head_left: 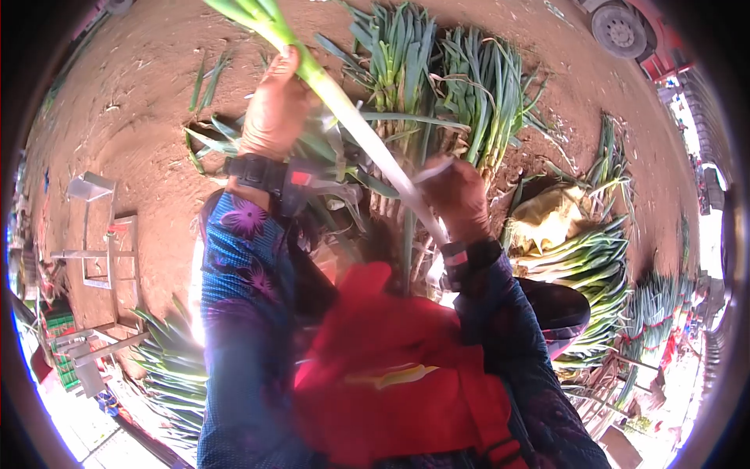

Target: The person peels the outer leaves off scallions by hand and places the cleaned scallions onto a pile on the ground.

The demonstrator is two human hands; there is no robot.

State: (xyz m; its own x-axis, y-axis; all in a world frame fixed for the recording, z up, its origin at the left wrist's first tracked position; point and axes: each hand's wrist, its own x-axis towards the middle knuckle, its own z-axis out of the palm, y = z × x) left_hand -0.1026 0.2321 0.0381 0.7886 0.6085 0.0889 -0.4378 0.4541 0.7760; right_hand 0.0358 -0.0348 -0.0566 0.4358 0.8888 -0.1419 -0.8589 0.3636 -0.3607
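My left hand is closed around a long green onion, gripping it where the green leaves meet the pale stem. The onion slants across the view, leaves at the top left and its white end low by my right wrist. Beside the white stem, my right hand has its fingers curled in. A small pale strip shows at those fingers, but blur hides what it is. Below the hands, loose leaves and stalks lie partly hidden by my arms.
Bundled green onions and another bundle lie ahead on bare soil. A large pile of onions is at the right beside a yellowish sack. More onions and a metal frame stand left.
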